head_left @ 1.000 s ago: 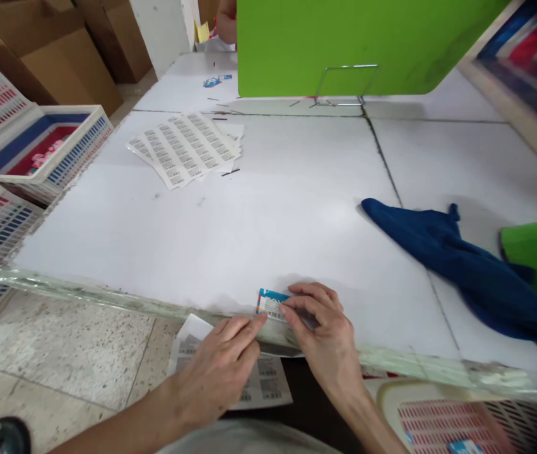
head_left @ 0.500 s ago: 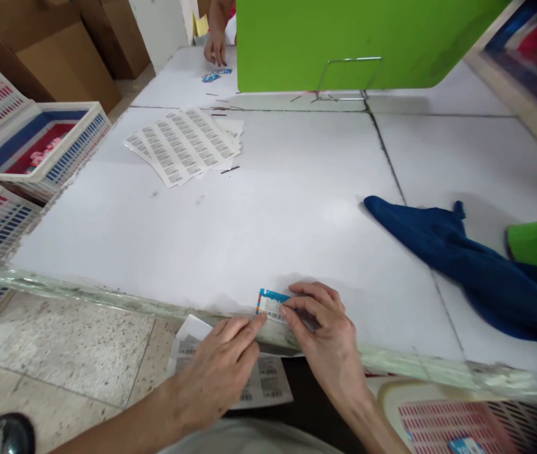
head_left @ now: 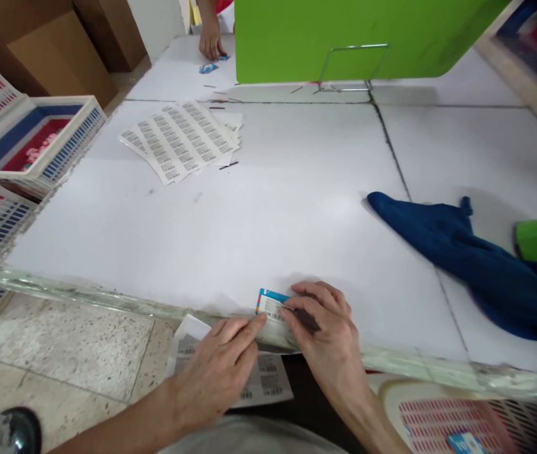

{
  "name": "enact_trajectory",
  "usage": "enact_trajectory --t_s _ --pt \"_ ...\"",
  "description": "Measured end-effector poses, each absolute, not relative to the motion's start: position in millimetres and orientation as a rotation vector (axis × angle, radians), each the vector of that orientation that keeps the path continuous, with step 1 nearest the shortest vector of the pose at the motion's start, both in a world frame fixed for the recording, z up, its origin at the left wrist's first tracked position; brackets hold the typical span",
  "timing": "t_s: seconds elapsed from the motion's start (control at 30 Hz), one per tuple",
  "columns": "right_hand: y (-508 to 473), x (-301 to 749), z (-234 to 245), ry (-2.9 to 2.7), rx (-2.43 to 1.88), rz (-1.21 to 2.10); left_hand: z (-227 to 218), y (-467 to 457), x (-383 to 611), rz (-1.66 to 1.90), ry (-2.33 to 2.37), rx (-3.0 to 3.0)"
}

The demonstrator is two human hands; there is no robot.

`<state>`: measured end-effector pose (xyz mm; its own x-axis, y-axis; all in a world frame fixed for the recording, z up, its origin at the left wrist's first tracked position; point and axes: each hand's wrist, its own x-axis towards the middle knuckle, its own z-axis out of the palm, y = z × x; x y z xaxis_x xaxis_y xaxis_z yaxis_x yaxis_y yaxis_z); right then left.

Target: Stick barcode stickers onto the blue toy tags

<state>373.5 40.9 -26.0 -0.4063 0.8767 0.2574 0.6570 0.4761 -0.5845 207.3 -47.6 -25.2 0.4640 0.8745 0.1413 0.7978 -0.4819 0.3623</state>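
A small blue-edged barcode label [head_left: 272,307] lies at the near edge of the white table [head_left: 249,233]. The fingertips of my left hand [head_left: 216,372] press on its lower left side. My right hand [head_left: 327,340] sits just to its right, pinching a slim dark tool [head_left: 306,320] whose fine metal tip reaches the label. The tool's exact kind is hidden by my fingers. Below the table edge, under my hands, hangs a printed barcode sheet [head_left: 268,381]. A stack of barcode sheets [head_left: 178,142] lies farther up the table.
A co-worker's hand [head_left: 211,44] rests on the far table beside a green board [head_left: 344,38] on a wire stand [head_left: 353,66]. A crumpled blue cloth [head_left: 467,258] lies at right. Plastic crates [head_left: 36,142] stand at left, and a pink basket [head_left: 443,422] sits below the near edge.
The co-worker's hand has come down onto the far table. My view has tilted slightly, shifting the scene upward. My hands stay on the label, with the tool's tip now showing more clearly.
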Motion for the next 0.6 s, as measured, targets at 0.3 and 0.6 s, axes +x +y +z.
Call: enact_trajectory --t_s 0.3,0.6 --pt "38.8 383.1 -27.0 -2.226 -1.449 0.270 -24.7 -45.2 207.7 0.513 1.450 2.493" --pt "59.8 361.0 -24.3 -2.353 -1.547 0.131 -35.9 -50.0 209.7 0.544 1.488 2.467"
